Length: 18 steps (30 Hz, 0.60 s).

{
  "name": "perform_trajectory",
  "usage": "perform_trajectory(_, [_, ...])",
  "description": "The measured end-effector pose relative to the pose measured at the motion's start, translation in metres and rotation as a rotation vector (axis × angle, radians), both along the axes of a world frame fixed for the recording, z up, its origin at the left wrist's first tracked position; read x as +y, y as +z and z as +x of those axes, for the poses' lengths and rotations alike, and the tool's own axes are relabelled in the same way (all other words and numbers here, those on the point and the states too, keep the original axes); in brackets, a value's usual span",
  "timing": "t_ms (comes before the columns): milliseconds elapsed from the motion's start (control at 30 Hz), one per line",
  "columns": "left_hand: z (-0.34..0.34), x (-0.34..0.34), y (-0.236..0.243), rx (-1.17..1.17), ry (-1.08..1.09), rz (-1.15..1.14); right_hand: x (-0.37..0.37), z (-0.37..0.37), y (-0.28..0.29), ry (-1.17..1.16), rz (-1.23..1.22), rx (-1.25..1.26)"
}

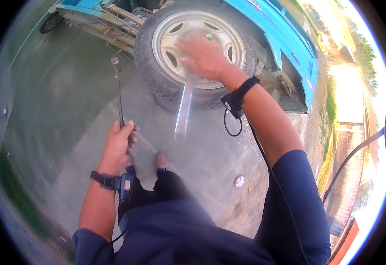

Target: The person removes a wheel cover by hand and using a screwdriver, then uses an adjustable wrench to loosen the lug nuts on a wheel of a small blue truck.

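In my closed left hand is a lug wrench, a long thin rod with a socket head at its far end, pointing away from me. My right hand reaches over the pale rim of a truck wheel and is blurred by motion. Just below its palm a shiny metal bar slants down toward me, also smeared; whether my fingers grip it, I cannot tell. A nut or hub stud shows beside the hand. The black tyre is mounted upright.
A blue truck body with its dirty frame surrounds the wheel. A small round disc lies on the concrete ground to my right. My feet stand before the wheel. A cable hangs along my right arm.
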<state>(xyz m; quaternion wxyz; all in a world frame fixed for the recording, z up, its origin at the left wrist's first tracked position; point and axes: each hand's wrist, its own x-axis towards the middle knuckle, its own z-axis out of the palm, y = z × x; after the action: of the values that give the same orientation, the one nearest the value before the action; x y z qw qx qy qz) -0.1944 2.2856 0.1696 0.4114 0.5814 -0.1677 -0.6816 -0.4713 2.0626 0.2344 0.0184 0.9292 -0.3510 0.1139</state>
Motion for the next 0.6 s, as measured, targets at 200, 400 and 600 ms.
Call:
perform_trajectory(200, [-0.023, 0.124, 0.051, 0.212, -0.123, 0.194, -0.024, 0.002, -0.052, -0.020, -0.063, 0.171])
perform_trajectory(400, [-0.025, 0.155, 0.062, 0.205, -0.182, 0.209, -0.019, 0.007, -0.050, -0.079, 0.004, 0.279])
perform_trajectory(600, [0.028, 0.124, 0.061, 0.003, 0.350, 0.024, -0.018, 0.009, -0.054, -0.158, 0.082, 0.287])
